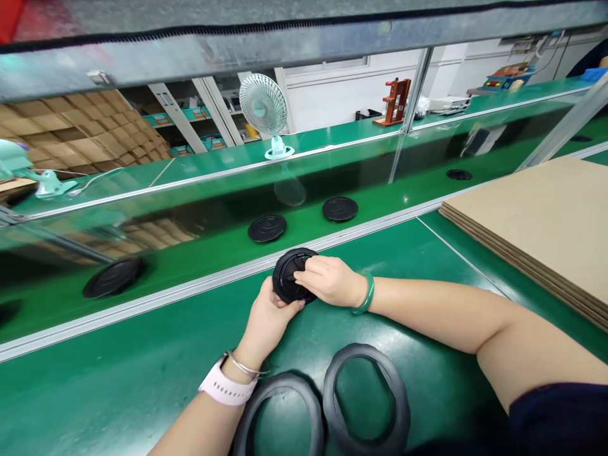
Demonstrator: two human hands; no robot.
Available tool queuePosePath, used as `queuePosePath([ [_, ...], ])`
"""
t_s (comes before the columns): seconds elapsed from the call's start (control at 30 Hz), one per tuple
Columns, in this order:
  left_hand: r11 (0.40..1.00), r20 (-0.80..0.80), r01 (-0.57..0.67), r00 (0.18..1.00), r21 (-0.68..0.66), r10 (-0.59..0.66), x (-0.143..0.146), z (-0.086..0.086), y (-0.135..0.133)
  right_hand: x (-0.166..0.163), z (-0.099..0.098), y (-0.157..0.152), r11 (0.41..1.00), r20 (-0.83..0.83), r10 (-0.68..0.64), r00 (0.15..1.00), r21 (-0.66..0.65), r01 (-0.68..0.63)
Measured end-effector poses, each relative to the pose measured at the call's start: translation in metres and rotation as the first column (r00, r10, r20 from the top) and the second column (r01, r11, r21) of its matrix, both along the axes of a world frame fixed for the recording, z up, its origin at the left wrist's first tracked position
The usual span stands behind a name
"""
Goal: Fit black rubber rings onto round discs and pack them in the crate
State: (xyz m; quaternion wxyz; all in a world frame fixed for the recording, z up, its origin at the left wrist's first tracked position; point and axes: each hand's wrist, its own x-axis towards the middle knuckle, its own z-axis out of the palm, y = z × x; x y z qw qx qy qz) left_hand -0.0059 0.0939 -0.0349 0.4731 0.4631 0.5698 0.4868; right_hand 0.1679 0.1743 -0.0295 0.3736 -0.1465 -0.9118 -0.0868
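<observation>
A round black disc-shaped part (284, 277) with a raised rim is held tilted above the green bench, near the metal rail. My left hand (270, 316) grips it by its lower left edge, thumb on the near side. My right hand (327, 280) has its fingers pinched together at the inner face of the disc; whether something small is between the fingertips is hidden. Two dark grey rings, a left ring (317, 411) and a right ring (402, 405), lie on the bench below my hands.
Beyond the metal rail (213, 278), a green conveyor belt carries several black discs, among them one disc (266, 228) and another disc (340, 208). A stack of cardboard sheets (536, 215) lies to the right. A mint fan (263, 104) stands on the far ledge. A metal beam (285, 47) spans overhead.
</observation>
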Motion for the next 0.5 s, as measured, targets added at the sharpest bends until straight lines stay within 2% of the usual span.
queuePosePath([
  [0.13, 1.0, 0.018, -0.005, 1.0, -0.005, 0.005, 0.0002, -0.0003, -0.0005, 0.0015, 0.0022, 0.001, 0.999, 0.068, 0.003, 0.998, 0.051, -0.006],
  [0.37, 1.0, 0.027, 0.008, 1.0, -0.024, -0.008, 0.0017, 0.0016, -0.0012, -0.0003, 0.0018, 0.0015, 0.992, -0.03, -0.002, 1.0, -0.127, -0.002],
  [0.5, 1.0, 0.006, 0.014, 1.0, -0.027, -0.014, 0.0026, 0.0033, -0.0016, 0.0001, 0.0021, 0.0016, 0.977, -0.008, -0.016, 1.0, -0.211, 0.014],
])
